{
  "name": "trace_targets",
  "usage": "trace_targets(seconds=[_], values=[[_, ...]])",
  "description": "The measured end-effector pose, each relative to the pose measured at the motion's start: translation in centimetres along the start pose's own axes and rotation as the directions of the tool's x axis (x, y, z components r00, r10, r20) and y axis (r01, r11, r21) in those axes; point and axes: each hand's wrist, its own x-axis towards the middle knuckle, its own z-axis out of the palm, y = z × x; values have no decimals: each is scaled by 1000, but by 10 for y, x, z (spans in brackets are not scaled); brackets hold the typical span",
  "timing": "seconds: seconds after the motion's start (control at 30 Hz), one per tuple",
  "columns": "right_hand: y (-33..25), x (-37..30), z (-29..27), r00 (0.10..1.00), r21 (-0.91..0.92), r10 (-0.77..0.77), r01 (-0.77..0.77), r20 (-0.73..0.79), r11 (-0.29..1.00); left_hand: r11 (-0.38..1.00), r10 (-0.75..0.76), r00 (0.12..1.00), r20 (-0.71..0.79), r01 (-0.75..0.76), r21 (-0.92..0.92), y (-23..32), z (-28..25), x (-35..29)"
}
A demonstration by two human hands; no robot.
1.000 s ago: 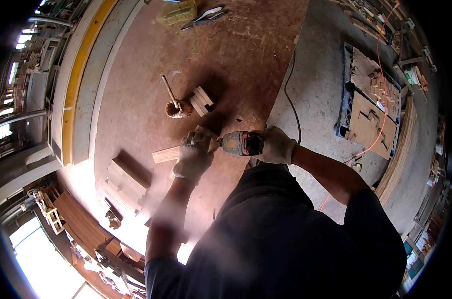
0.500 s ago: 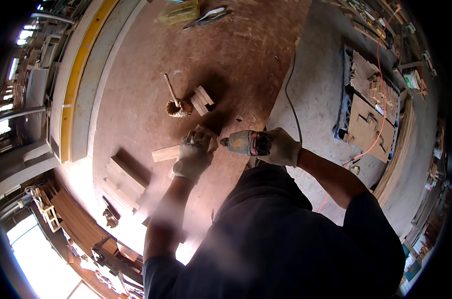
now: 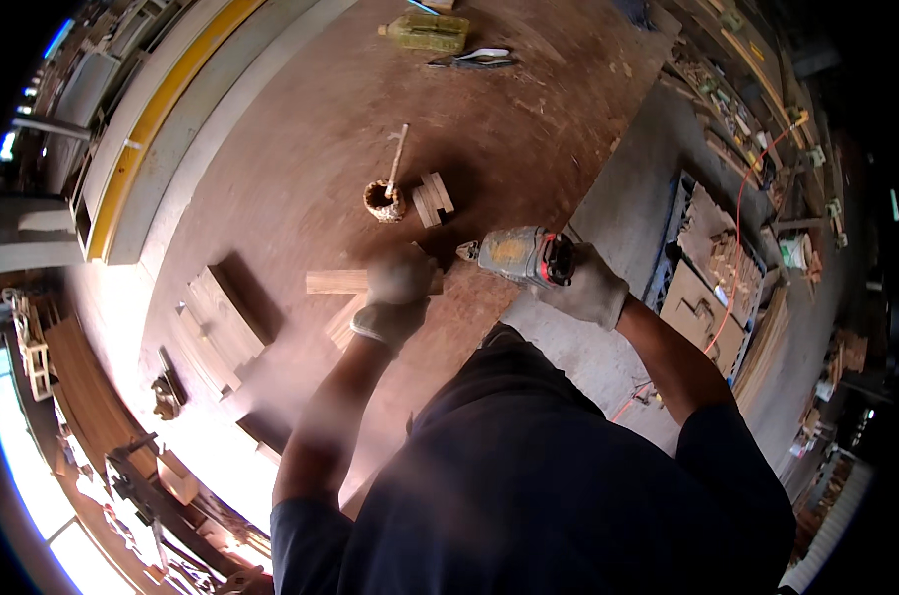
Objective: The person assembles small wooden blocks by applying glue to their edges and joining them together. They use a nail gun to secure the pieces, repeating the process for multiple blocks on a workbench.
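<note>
In my gloved right hand (image 3: 590, 288) is a grey power drill (image 3: 514, 255), gripped at its rear, its chuck pointing left toward my other hand. My gloved left hand (image 3: 398, 296) is over some light wooden pieces; motion blurs its fingers, so their grip does not show. One wooden strip (image 3: 336, 283) sticks out from both sides of that hand. A second piece (image 3: 344, 321) slants out below it. Just beyond lie a small stack of wooden blocks (image 3: 433, 200) and a round crusted pot (image 3: 378, 210) with a stick (image 3: 398, 159) standing in it.
Boards (image 3: 229, 317) lie on the brown worktop (image 3: 301, 159) to the left. A yellowish plastic bottle (image 3: 432, 33) and dark-handled tools (image 3: 474, 59) are at the far side. On the floor at right stands a cardboard-topped pallet (image 3: 702, 297), crossed by an orange cord (image 3: 739, 213).
My view has shifted, so the bench things sit differently in it. My left hand has blurred over the wood, and more of the strip shows beside it. The drill stays in my right hand.
</note>
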Motion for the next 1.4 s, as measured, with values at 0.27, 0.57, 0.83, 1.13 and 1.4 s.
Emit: trace_targets(seconds=[0.27, 0.57, 0.83, 1.13, 1.4], values=[[-65, 62, -4, 999, 10, 11, -12, 42, 1000, 993, -32, 996, -80, 41, 111, 0, 46, 12], [-128, 119, 1, 929, -11, 78, -79, 361, 997, 947, -293, 954, -65, 280, -155, 45, 30, 23], [-170, 166, 35, 845, -315, 187, -22, 501, 949, 899, -330, 936, -123, 272, -342, 46, 50, 34], [-172, 200, 47, 769, -450, 230, 83, 597, 889, 964, -242, 870, -429, 165, -208, 49, 107, 39], [-175, 217, 65, 650, -489, 363, 15, 667, 872, 700, -439, 720, -537, -101, -707, 53, 143, 65]])
